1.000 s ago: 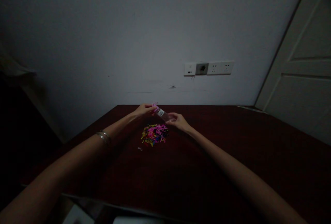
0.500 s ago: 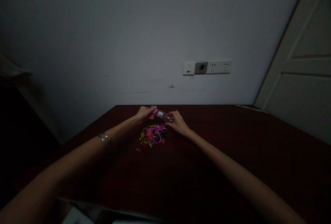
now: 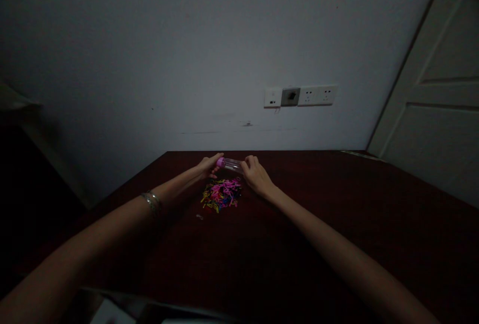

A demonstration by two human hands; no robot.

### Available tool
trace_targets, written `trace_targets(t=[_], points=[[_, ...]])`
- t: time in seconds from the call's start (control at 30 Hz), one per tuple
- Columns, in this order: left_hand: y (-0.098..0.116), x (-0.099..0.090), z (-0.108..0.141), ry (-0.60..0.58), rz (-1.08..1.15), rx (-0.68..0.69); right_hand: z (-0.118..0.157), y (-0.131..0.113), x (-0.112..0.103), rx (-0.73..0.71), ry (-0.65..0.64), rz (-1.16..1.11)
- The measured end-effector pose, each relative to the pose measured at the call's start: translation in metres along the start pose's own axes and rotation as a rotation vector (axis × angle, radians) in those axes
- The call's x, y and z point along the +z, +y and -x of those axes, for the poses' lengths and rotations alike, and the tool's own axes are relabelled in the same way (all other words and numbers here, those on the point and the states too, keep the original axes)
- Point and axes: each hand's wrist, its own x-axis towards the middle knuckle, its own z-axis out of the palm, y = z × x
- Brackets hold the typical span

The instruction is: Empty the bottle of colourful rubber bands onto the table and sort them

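A clear bottle [image 3: 232,165] with a pink cap [image 3: 220,162] lies nearly level between my hands, above the dark red table. My left hand [image 3: 209,165] is closed on the capped end. Around the other end of the bottle, my right hand [image 3: 256,174] has its fingers wrapped. Just below and nearer to me sits a pile of small colourful clips [image 3: 222,195], mostly pink and yellow with some blue and red. One small pale piece [image 3: 199,217] rests apart from the pile, on its near left side.
The dark red table [image 3: 318,204] meets a pale wall with sockets [image 3: 317,95] behind it. A white panelled door [image 3: 434,114] stands at the right. At the bottom left edge is an open box or drawer [image 3: 112,311] with pale items.
The bottle has turned to a more level position, and its label no longer shows clearly. My right hand has shifted slightly left and up along it; my left hand has moved slightly left.
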Motion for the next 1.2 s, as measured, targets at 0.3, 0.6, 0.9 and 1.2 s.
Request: trace_targets(t=[0.3,0.6,0.9,1.2], points=[[0.016,-0.002,0.0,-0.112,-0.006,0.245,-0.004,0.003,0.004,0.165,-0.023,-0.264],[0.028,0.003,0.015,-0.211,-0.028,0.373,-0.015,0.012,0.033,0.426,-0.104,-0.71],[0.006,-0.017,0.001,-0.123,-0.138,0.183,-0.047,0.027,0.067,0.607,-0.073,-0.829],[-0.026,-0.031,-0.001,-0.12,-0.397,0.174,-0.064,0.025,0.101,0.639,-0.074,-0.846]])
